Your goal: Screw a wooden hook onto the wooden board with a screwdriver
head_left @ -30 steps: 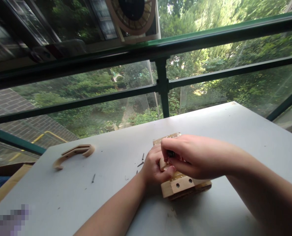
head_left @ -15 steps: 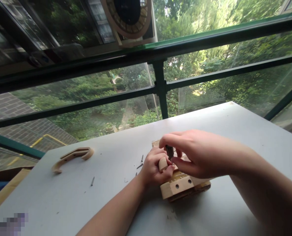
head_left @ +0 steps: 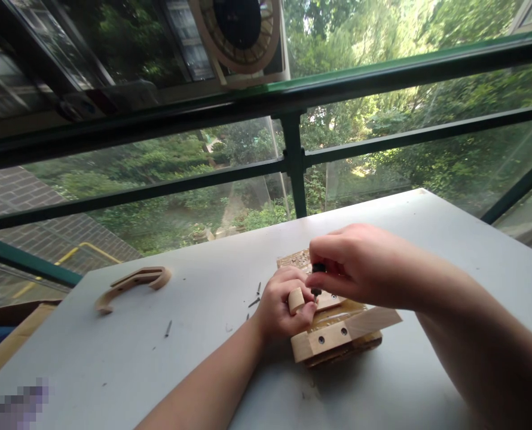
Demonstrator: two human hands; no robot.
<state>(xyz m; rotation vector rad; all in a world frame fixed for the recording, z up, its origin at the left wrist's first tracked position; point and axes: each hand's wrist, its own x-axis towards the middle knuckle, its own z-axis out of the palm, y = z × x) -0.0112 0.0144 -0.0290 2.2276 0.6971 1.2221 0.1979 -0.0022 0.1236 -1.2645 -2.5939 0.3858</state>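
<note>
My right hand (head_left: 360, 263) is closed around a short dark screwdriver (head_left: 318, 268), which points down at a screw beside my left fingertips. My left hand (head_left: 284, 301) wraps round a curved pale wooden piece (head_left: 296, 300) whose rounded end sticks out between the fingers. Its fingertips are close to the screw. Under both hands lies a worn wooden board (head_left: 293, 258). Along the board's near edge runs a second pale wooden piece (head_left: 354, 324) with two dark screw heads in it. Part of the held piece is hidden by my fingers.
Another curved wooden piece (head_left: 135, 283) lies at the left of the white table (head_left: 194, 382). A single screw (head_left: 168, 329) is nearer, and several loose screws (head_left: 255, 302) lie beside my left hand. A cardboard box (head_left: 19, 337) stands at the left edge; a green railing (head_left: 293, 161) runs behind.
My right hand has turned and its fingers have curled tighter around the screwdriver. The right end of the near wooden piece now shows. My left hand stays almost where it was.
</note>
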